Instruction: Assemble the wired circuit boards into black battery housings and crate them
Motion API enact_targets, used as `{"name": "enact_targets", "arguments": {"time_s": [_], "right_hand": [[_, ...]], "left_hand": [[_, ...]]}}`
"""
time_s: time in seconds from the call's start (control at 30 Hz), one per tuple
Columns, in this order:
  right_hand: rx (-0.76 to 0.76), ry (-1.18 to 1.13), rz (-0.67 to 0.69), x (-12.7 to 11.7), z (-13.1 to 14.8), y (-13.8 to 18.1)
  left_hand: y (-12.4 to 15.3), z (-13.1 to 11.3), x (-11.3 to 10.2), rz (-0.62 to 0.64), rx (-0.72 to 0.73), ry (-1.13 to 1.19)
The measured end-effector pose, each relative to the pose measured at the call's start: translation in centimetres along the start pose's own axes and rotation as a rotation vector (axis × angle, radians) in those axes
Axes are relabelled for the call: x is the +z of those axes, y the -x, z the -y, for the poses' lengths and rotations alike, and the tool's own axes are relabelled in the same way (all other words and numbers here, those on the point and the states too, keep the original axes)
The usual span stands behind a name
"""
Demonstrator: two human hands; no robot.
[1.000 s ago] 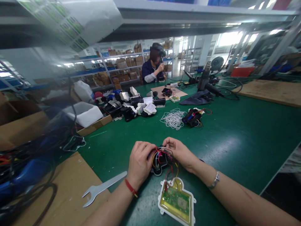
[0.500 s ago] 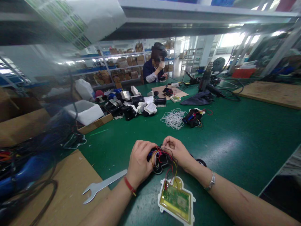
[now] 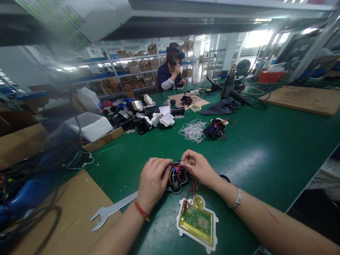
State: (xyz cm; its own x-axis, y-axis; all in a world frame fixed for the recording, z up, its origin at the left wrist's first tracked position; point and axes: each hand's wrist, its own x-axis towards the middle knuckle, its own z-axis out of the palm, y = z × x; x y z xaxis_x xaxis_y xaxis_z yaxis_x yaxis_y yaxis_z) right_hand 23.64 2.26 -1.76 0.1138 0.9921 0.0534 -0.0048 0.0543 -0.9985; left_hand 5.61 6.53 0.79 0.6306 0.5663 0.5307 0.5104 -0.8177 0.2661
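Note:
My left hand (image 3: 154, 180) is wrapped round the left side of a black plastic housing (image 3: 176, 188), which lies on the green table with its open side up. Red, black, yellow and white wires bunch inside it. At the housing's far right edge, my right hand (image 3: 198, 166) has thumb and forefinger pinched together by the wires; what lies between the fingertips is too small to make out. The wires run down to a green circuit board under clear yellowish resin in a white frame (image 3: 197, 224), flat on the table. A black ring (image 3: 225, 178) shows partly behind my right forearm.
An open-ended wrench (image 3: 111, 211) lies left of my left wrist, partly on brown board (image 3: 71, 209). Ahead are a pile of white cord (image 3: 193, 130), another wired black housing (image 3: 215, 129) and several black and white parts (image 3: 151, 112). A person (image 3: 170, 72) sits across the table.
The view has shifted slightly. My left hand has opened a little away from the wires, showing more of the housing's inside. My right hand keeps its pinch at the far edge.

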Motion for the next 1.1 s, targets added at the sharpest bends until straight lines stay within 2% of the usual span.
{"name": "enact_targets", "arguments": {"time_s": [0.13,0.33,0.5,0.67,0.83,1.1], "right_hand": [[-0.068,0.149,-0.016,-0.3,0.2,0.2],[-0.271,0.378,-0.091,-0.4,0.5,0.7],[-0.353,0.428,-0.102,-0.4,0.4,0.9],[-0.395,0.456,-0.088,-0.4,0.7,0.9],[-0.369,0.45,-0.118,-0.5,0.7,1.1],[-0.139,0.212,-0.05,-0.5,0.5,0.6]], "left_hand": [[-0.2,0.1,-0.2,0.062,0.05,-0.108],[-0.3,0.2,-0.3,0.072,0.125,-0.227],[-0.3,0.2,-0.2,0.096,0.123,-0.213],[-0.4,-0.1,-0.2,0.055,0.101,-0.16],[-0.3,0.0,0.0,0.066,0.083,-0.096],[-0.2,0.0,0.0,0.058,0.065,-0.076]]}}
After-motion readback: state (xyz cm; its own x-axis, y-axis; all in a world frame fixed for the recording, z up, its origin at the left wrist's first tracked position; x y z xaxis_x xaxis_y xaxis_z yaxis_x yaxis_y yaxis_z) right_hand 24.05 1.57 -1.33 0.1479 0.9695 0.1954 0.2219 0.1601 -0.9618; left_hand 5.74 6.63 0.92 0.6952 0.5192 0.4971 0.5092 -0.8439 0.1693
